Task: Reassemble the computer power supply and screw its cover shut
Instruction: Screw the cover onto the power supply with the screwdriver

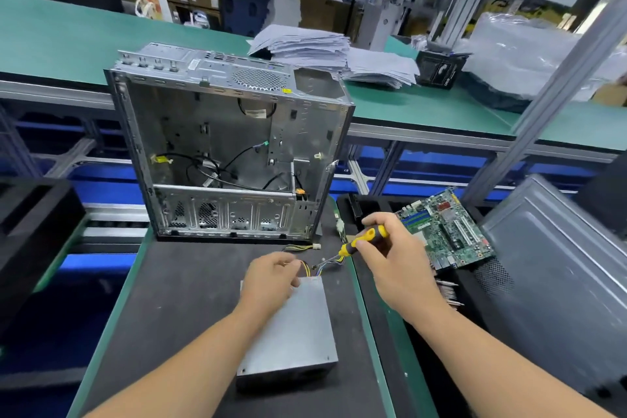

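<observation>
1. The power supply, a grey metal box with its cover on top, lies flat on the dark desk close to the person, its bundle of coloured wires leaving the far end.
2. The left hand rests on the far edge of the box, fingers curled down over the wires where they leave it.
3. The right hand pinches a yellow-and-black screwdriver by its handle, the shaft slanting down and left so the tip sits above the far right corner of the box.
4. Behind stands an open, empty computer case.
5. A green motherboard lies to the right, beside a grey side panel.
</observation>
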